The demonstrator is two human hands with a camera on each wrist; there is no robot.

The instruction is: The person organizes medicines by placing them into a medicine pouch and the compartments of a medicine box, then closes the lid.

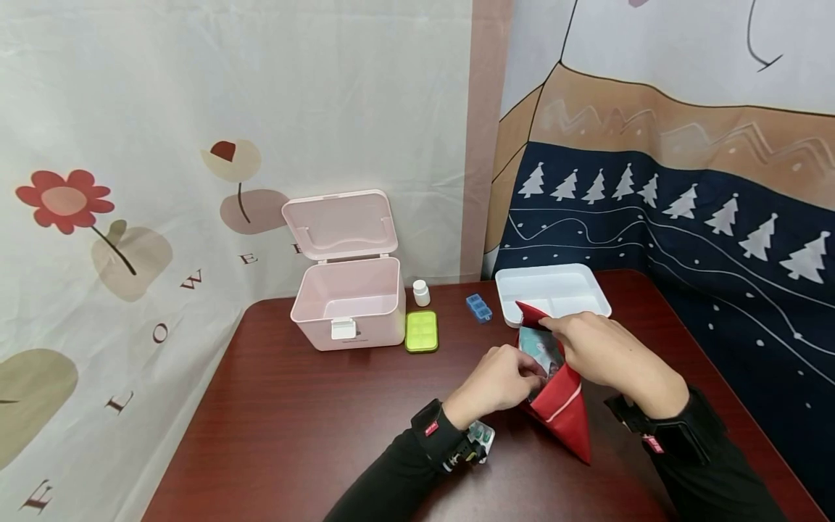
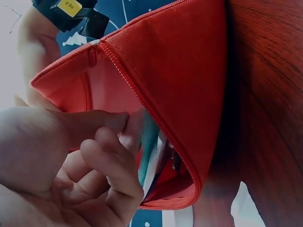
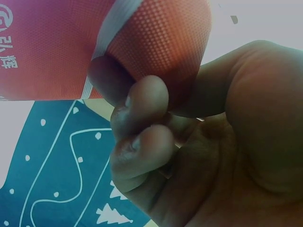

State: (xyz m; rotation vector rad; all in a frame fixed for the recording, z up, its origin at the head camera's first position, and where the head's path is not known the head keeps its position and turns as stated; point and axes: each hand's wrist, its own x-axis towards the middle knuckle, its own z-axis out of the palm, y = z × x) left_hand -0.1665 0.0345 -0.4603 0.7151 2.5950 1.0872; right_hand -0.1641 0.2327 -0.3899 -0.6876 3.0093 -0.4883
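A red zippered pouch (image 1: pixel 566 417) stands tilted above the table with its mouth unzipped. My right hand (image 1: pixel 609 355) grips its upper edge; in the right wrist view, thumb and fingers (image 3: pixel 147 101) pinch the red fabric (image 3: pixel 161 42) beside a pale stripe. My left hand (image 1: pixel 499 384) reaches into the mouth. There, the left wrist view has its thumb and forefinger pinching at a teal packet (image 2: pixel 149 142), though the fingertips are partly hidden. Other contents behind that packet are hard to make out. A blister pack of pills (image 1: pixel 483 437) lies on the table by my left wrist.
An open pink box (image 1: pixel 349 304) with its lid raised stands at the back left. Beside it are a white bottle (image 1: pixel 421 293) and a green pill case (image 1: pixel 421 332). A blue pill case (image 1: pixel 479 308) and a white divided tray (image 1: pixel 590 286) lie farther right.
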